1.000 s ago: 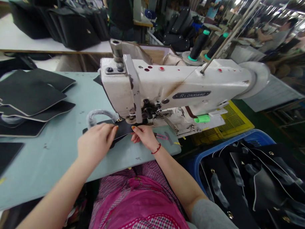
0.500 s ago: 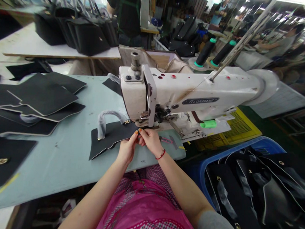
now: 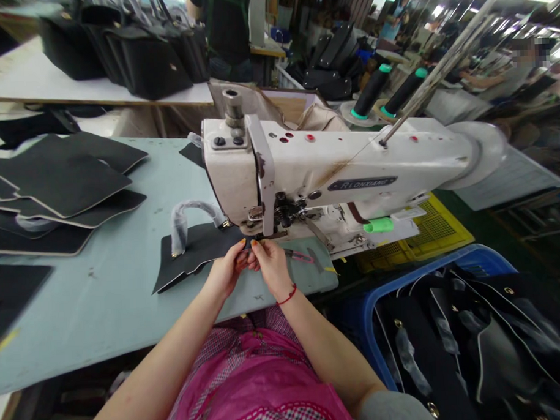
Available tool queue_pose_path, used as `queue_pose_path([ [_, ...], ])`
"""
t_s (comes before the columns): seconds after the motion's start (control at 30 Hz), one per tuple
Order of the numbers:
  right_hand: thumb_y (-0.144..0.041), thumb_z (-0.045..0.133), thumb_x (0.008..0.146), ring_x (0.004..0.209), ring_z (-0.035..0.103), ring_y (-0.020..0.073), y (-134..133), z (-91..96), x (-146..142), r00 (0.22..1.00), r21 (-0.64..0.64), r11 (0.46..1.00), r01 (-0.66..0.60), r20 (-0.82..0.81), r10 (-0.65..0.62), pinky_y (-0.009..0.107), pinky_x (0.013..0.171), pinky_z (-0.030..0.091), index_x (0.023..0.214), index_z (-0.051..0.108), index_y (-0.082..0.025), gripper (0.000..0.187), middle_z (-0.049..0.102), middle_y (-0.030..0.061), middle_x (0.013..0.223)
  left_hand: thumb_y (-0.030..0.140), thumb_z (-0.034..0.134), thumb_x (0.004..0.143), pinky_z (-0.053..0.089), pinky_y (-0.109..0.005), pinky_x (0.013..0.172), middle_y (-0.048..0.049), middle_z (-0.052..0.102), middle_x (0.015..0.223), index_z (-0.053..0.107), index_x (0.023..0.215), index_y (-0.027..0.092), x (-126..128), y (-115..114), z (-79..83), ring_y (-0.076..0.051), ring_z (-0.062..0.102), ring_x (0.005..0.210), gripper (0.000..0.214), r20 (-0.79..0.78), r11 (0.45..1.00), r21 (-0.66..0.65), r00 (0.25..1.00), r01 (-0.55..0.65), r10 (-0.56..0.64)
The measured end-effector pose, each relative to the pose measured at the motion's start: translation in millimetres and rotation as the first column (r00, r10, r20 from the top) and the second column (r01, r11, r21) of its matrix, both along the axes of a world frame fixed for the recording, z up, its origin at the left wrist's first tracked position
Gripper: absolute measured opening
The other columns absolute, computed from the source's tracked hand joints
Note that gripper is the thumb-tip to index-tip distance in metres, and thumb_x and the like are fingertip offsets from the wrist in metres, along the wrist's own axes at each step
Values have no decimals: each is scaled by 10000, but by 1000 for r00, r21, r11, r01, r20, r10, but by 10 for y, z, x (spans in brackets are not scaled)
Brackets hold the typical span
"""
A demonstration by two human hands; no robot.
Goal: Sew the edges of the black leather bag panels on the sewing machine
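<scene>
A black bag panel [image 3: 196,240] with a plastic-wrapped handle [image 3: 178,229] lies on the pale green table, its right end beneath the head of a white sewing machine [image 3: 301,157]. My left hand [image 3: 227,268] pinches the panel's near edge between thumb and fingers. Close against it, my right hand [image 3: 271,265] is also closed on that edge, just in front of the presser foot area. Both thumbs point toward the needle, which is hidden. A small pink-handled tool [image 3: 302,256] lies on the table right of my right hand.
Black panels [image 3: 72,174] are stacked at the left. A blue tub [image 3: 370,311] of handled panels stands at the lower right, near a yellow crate [image 3: 439,229]. Black thread cones [image 3: 371,91] rise behind the machine. Finished black bags [image 3: 150,61] stand on a table behind.
The view has shifted slightly, so the scene sits a little further left. Both hands keep their hold on the panel beside the machine head; the left fingers are curled a bit more.
</scene>
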State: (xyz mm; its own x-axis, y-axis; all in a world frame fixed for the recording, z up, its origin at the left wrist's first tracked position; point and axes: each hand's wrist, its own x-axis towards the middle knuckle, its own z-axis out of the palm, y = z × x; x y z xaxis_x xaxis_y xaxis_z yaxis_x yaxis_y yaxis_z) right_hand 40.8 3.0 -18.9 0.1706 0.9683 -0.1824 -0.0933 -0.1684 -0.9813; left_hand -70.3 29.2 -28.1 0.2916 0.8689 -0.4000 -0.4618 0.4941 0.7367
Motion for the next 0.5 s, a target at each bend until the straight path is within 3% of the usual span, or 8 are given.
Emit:
queue_pose_path([
  [0.17, -495, 571, 876, 454, 543, 92, 51, 71, 69, 996, 3, 999, -42, 78, 42, 199, 476, 445, 675, 529, -191, 368, 593, -12, 580, 400, 823, 641, 337, -210, 484, 44, 426, 533, 515, 576, 150, -52, 42, -30, -78, 369, 513, 402, -115, 997, -36, 991, -74, 70],
  [0.33, -467, 549, 895, 467, 538, 94, 78, 74, 144, 979, 30, 994, -104, 178, 97, 197, 485, 428, 681, 531, -196, 345, 567, -21, 563, 433, 826, 641, 327, -216, 490, 41, 429, 553, 544, 580, 143, -97, 61, -13, -78, 368, 521, 409, -138, 1000, 5, 990, 18, -17],
  [0.5, -490, 522, 918, 493, 545, 97, -57, 51, 188, 983, 69, 990, -122, 145, 111, 198, 500, 438, 735, 562, -190, 354, 570, -15, 588, 505, 795, 674, 317, -237, 501, 41, 410, 539, 530, 551, 152, -133, 85, -46, -88, 341, 518, 458, -206, 994, 26, 973, 110, -102],
])
